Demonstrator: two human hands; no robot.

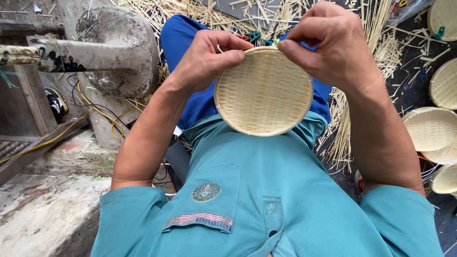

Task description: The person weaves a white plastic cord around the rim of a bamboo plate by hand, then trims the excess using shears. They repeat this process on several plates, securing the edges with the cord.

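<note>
Outdoors on dark ground, you sit among a wide scatter of bamboo strips (362,119) that spreads out past your knees and beyond both hands. Off to the side of your left hand, well apart from it, stands a worn grey machine (116,47) with yellow cable trailing down from it onto a rough concrete slab (52,209). Out beyond your right forearm lies a stack of finished woven trays (431,128), with more of them above and below it. Between your two hands you hold a round woven bamboo tray (263,90), resting over your lap against your teal shirt (266,190) and blue trousers (183,33), its flat weave tilted up toward you. Your left hand (204,59) is clamped on the tray's upper rim, thumb pressed flat along the edge, with a thin pale loop showing just above the fingers. Your right hand (328,43) is pinched shut on the opposite upper rim, fingertips together at the edge.
</note>
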